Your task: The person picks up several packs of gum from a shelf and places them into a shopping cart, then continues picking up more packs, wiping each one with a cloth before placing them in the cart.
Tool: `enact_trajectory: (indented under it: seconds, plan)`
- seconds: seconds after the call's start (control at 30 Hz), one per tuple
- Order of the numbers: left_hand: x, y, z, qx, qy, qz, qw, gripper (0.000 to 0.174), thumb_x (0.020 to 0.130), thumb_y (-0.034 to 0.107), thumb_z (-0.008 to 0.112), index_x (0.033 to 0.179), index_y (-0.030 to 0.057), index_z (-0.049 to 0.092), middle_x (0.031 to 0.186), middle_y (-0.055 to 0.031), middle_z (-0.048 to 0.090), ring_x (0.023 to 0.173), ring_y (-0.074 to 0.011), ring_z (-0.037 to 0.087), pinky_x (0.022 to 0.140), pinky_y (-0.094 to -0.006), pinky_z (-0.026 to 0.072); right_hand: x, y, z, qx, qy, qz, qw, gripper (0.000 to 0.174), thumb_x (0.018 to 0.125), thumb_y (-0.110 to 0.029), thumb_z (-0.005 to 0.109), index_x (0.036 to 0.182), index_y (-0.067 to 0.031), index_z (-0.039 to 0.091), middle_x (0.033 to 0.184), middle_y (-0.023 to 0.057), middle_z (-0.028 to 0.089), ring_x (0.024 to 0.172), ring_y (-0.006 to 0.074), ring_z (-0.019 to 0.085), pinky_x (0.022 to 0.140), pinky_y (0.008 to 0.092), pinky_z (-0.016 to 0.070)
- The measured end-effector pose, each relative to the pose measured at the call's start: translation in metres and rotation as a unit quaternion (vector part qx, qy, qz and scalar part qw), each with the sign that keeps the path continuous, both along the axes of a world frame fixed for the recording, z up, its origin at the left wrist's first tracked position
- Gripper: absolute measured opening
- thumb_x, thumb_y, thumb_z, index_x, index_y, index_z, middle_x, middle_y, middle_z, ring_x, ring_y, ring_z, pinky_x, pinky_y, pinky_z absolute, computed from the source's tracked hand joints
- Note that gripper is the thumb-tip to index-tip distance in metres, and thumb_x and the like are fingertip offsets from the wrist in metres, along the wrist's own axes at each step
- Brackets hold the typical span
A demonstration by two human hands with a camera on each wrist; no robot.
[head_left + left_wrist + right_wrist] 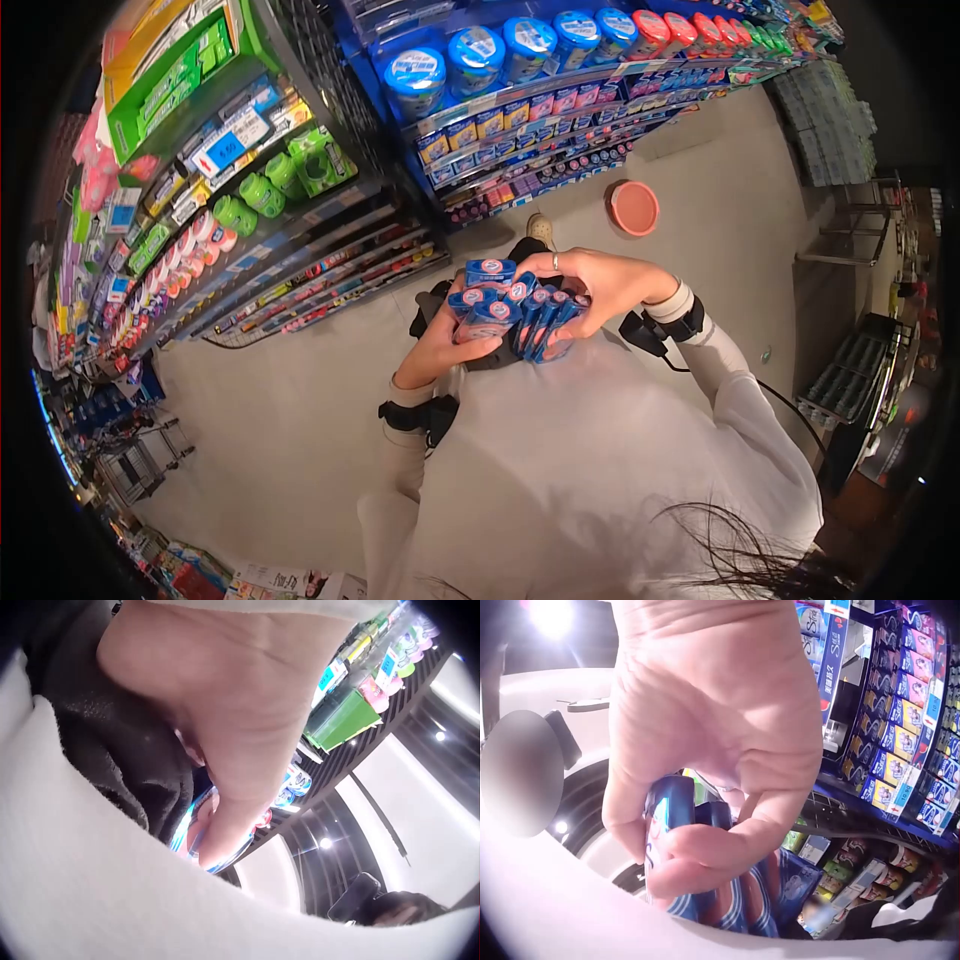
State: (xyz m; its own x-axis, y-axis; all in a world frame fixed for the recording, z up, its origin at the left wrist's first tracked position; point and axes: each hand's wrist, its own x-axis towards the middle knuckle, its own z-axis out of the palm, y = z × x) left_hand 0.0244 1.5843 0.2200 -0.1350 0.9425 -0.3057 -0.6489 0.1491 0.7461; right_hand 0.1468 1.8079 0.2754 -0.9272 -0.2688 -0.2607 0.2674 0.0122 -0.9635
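In the head view, both hands are close together in front of the person's chest, full of small blue packs with round red-and-white logos. The left hand [437,345] cups one cluster of blue packs [492,312], its thumb lying along the near side. Several upright blue packs [540,318] stand in a row, gripped by the right hand [618,288]. The right wrist view has the right hand's fingers curled round the glossy blue packs [671,801]. In the left wrist view, the left hand [232,712] hides most of its packs; only blue-and-white edges show past its fingers.
Ahead, a blue shelf unit holds large blue-lidded tubs [528,38] and rows of small boxes [490,124]. To the left stands a rack with green jars [262,194]. A pink basin [634,208] is on the floor [300,420]. Stacked crates [820,120] are at the right.
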Motion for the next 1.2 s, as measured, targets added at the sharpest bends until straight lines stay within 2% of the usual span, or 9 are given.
enact_trajectory:
  seconds: [0.13,0.3,0.5,0.57,0.6,0.7,0.83,0.9,1.2]
  plan:
    - [0.004,0.007,0.0,-0.015,0.044,0.029,0.998,0.069,0.071,0.006,0.074,0.13,0.0053,0.038,0.121,-0.0034,0.046,0.111,-0.013,0.048,0.093,-0.0285,0.0419,0.005,-0.007,-0.008,-0.013,0.016,-0.03,0.999,0.059,0.07,-0.012,0.072,0.119,-0.0015,0.043,0.111,0.0075,0.056,0.102,0.0111,0.051,0.082,0.0247,0.0448]
    - [0.005,0.015,-0.002,0.014,0.096,0.029,0.995,0.074,0.066,0.005,0.077,0.128,0.0057,0.038,0.118,-0.0051,0.049,0.108,-0.0131,0.051,0.09,-0.0289,0.0455,0.009,-0.015,0.0,-0.082,-0.069,-0.05,0.993,0.059,0.071,-0.013,0.074,0.119,0.0004,0.042,0.116,0.0096,0.053,0.105,0.0155,0.051,0.087,0.0294,0.0431]
    - [0.001,0.006,-0.028,-0.003,-0.026,-0.006,1.0,0.078,0.065,0.005,0.078,0.131,0.0073,0.035,0.118,-0.0044,0.051,0.111,-0.0148,0.05,0.094,-0.0309,0.0432,0.018,-0.016,0.017,0.144,0.05,-0.061,0.986,0.061,0.066,-0.004,0.074,0.122,-0.002,0.049,0.121,0.0108,0.048,0.11,0.0193,0.048,0.094,0.0308,0.0394]
    - [-0.002,0.005,-0.037,-0.016,-0.031,-0.024,0.999,0.075,0.062,0.009,0.079,0.127,0.0072,0.041,0.12,-0.0061,0.052,0.113,-0.0178,0.05,0.097,-0.033,0.0403,0.02,-0.017,0.022,0.144,0.085,-0.062,0.984,0.058,0.069,-0.017,0.076,0.121,-0.0054,0.053,0.116,0.0125,0.05,0.107,0.0244,0.052,0.092,0.0339,0.0417]
    - [-0.002,0.005,-0.04,-0.029,-0.038,-0.041,0.998,0.072,0.059,0.012,0.08,0.123,0.007,0.046,0.122,-0.0078,0.053,0.115,-0.0207,0.05,0.1,-0.0351,0.0375,0.023,-0.017,0.023,0.1,0.028,-0.078,0.992,0.055,0.069,-0.004,0.073,0.12,-0.002,0.052,0.122,0.012,0.048,0.113,0.022,0.048,0.096,0.0337,0.0391]
    - [-0.005,0.019,-0.028,0.071,-0.067,-0.045,0.994,0.073,0.057,0.016,0.081,0.121,0.0066,0.048,0.128,-0.0127,0.05,0.12,-0.0258,0.047,0.103,-0.0389,0.0342,0.031,-0.023,0.011,-0.078,-0.03,-0.187,0.979,0.052,0.073,-0.007,0.072,0.121,-0.0022,0.05,0.119,0.0082,0.05,0.111,0.0187,0.051,0.093,0.0323,0.0426]
    - [-0.006,0.025,-0.041,0.12,-0.093,-0.061,0.987,0.071,0.055,0.022,0.084,0.115,0.0089,0.05,0.132,-0.0184,0.044,0.122,-0.0314,0.044,0.104,-0.043,0.0314,0.038,-0.015,-0.003,-0.078,-0.008,-0.147,0.986,0.051,0.074,-0.002,0.07,0.121,0.0,0.05,0.122,0.0094,0.051,0.113,0.0174,0.05,0.095,0.0316,0.0427]
    - [-0.008,0.03,-0.047,0.219,-0.116,-0.089,0.965,0.067,0.06,0.011,0.08,0.12,0.0081,0.048,0.135,-0.0153,0.043,0.124,-0.0248,0.043,0.104,-0.0379,0.033,0.044,-0.013,-0.009,-0.087,-0.012,-0.165,0.982,0.052,0.074,-0.002,0.071,0.121,0.0008,0.05,0.123,0.0099,0.052,0.113,0.0179,0.05,0.095,0.0322,0.0423]
    - [-0.011,0.024,-0.051,0.223,-0.038,-0.11,0.968,0.057,0.061,0.017,0.082,0.109,0.009,0.053,0.137,-0.0191,0.04,0.123,-0.0279,0.043,0.1,-0.0397,0.0338,0.052,-0.018,-0.022,-0.2,-0.057,-0.223,0.952,0.063,0.071,-0.009,0.076,0.126,0.0021,0.047,0.126,0.0101,0.051,0.114,0.0183,0.05,0.097,0.0313,0.0407]
